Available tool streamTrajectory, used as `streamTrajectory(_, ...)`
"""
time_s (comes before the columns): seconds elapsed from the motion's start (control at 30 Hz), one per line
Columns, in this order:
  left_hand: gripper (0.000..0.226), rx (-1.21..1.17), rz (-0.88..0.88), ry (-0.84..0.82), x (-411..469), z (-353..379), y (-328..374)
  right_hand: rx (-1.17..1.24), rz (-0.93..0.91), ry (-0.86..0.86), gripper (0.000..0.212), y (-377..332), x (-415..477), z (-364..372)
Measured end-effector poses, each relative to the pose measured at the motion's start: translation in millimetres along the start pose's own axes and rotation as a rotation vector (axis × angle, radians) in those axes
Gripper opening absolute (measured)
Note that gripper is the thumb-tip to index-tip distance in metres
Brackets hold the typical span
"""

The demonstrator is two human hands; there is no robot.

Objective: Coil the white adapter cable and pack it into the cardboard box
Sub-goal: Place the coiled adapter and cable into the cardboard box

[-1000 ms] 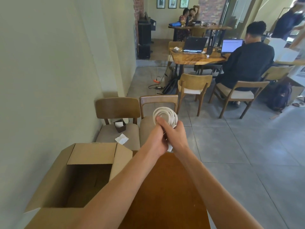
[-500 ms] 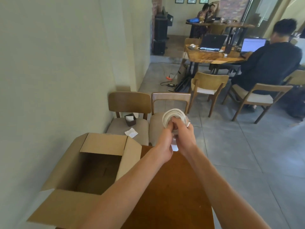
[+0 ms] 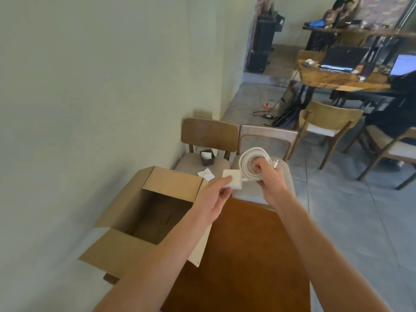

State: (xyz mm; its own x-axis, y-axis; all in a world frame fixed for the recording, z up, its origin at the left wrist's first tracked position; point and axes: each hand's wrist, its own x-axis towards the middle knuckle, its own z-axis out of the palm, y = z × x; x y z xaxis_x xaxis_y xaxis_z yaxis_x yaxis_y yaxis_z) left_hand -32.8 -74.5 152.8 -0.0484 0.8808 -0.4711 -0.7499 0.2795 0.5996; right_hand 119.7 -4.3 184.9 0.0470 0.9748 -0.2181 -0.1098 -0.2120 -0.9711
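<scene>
Soft daylight, slight motion blur, edges warped.

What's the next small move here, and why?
Probably carry both hands left and down over the open box. The cable is already coiled in the right hand, the left hand holds the white adapter block, and the box sits open with its flaps out.

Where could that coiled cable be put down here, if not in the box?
The brown table is bare between the two forearms, bordered on the left by the open cardboard box. The right chair seat beneath the coiled cable also looks free. The left chair seat is more crowded: a small dark holder and white paper lie there.
</scene>
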Motion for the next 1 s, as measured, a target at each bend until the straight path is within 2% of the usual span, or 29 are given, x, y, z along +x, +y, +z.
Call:
streamTrajectory(0.13, 0.039, 0.153, 0.185, 0.082, -9, -8, 1, -0.145, 0.145, -0.009, 0.016, 22, 4, 3)
streamTrajectory(0.27, 0.044, 0.217, 0.306, 0.125, -15, -18, -9, -0.033, 0.237, 0.038, 0.012, 34, 2, 14)
streamTrajectory(0.43, 0.043, 0.257, 0.334, 0.177, -18, -27, -6, 0.026, 0.244, -0.008, 0.02, 40, -1, 23)
streamTrajectory(0.5, 0.035, 0.244, 0.339, 0.195, -18, -31, -4, 0.031, 0.234, -0.094, 0.027, 42, -3, 24)
streamTrajectory(0.63, 0.01, 0.121, 0.272, 0.284, -16, -42, -1, 0.062, 0.191, -0.382, 0.045, 50, -10, 31)
streamTrajectory(0.8, 0.029, 0.091, 0.209, 0.367, -19, -67, 13, -0.058, 0.182, -0.584, 0.044, 61, -18, 60)
streamTrajectory(1.0, 0.025, 0.126, 0.17, 0.514, -28, -117, 40, -0.258, 0.119, -0.783, 0.044, 84, -35, 120)
